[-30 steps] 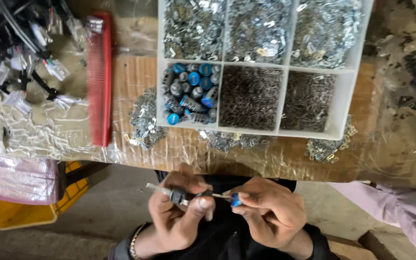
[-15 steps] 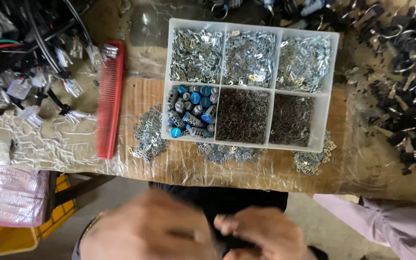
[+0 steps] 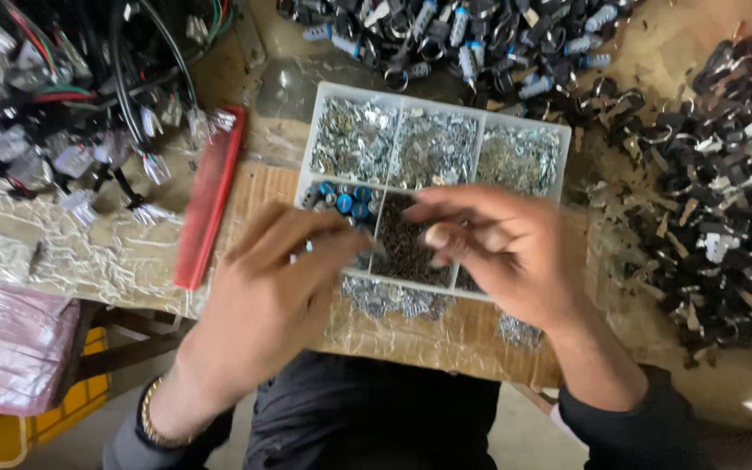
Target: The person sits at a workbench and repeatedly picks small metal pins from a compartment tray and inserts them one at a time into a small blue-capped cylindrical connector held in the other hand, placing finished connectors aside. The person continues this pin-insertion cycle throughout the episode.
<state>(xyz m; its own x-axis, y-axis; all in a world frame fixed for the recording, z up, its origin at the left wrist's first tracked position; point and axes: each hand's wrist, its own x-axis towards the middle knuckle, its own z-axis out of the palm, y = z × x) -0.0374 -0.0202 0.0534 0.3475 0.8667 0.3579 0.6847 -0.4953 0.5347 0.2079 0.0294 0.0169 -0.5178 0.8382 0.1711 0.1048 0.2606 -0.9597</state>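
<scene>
Your workbench (image 3: 411,335) is a wooden top wrapped in crinkled clear film. On it you have a white compartment tray (image 3: 559,139) of small metal parts, a red comb (image 3: 209,198) lying lengthwise to its left, tangled wire harnesses (image 3: 71,104) at far left, a heap of black keys (image 3: 715,200) at right, and loose metal bits (image 3: 389,300) at the tray's near edge

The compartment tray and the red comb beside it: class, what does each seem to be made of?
Compartment tray: probably plastic, white and slightly translucent, with thin moulded dividers. Red comb: likely plastic too, uniformly red with a dull sheen and fine moulded teeth.
</scene>
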